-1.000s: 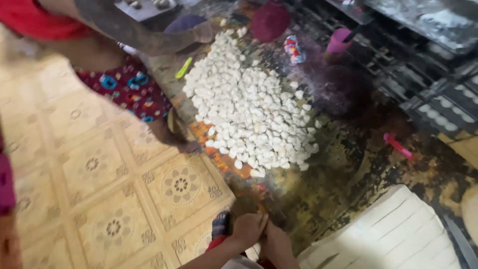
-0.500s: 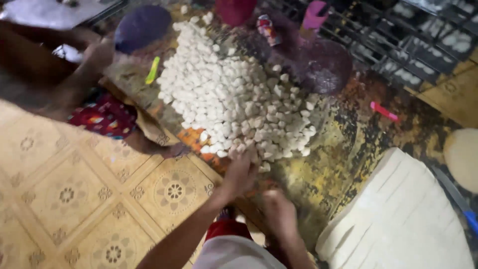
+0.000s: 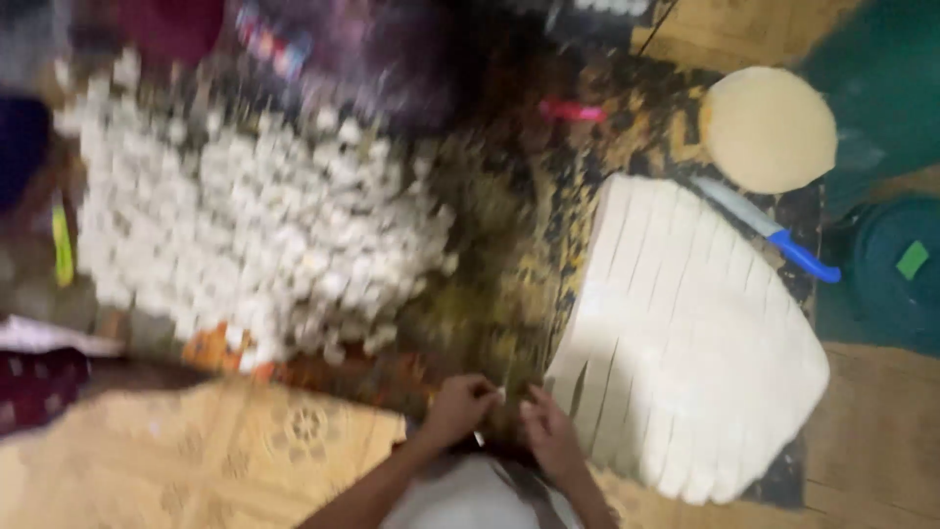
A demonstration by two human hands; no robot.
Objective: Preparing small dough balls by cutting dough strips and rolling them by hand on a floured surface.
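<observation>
1. At the near corner of the big sheet of rolled dough — white, cut into long strips — the head view shows both of the person's hands close together, low in the picture.
2. The left hand is curled, its fingers pinched on a small white dough piece at the fingertips; the blur keeps the grip from being clearer.
3. The right hand sits just beside the sheet's lower left edge, fingers bent inward toward the left hand. Whether it grips anything, I cannot tell.
4. Left of the sheet, well apart from it, a broad heap of small white dough pieces lies on the dark patterned mat.
5. Above the sheet's far right corner rests a round flat disc of dough — and a knife with a blue handle lies along the sheet's upper right edge.
6. Beyond the sheet's top left, a small pink object lies on the mat, too blurred to identify.
7. Below the heap, left of the hands, yellow patterned floor shows.
</observation>
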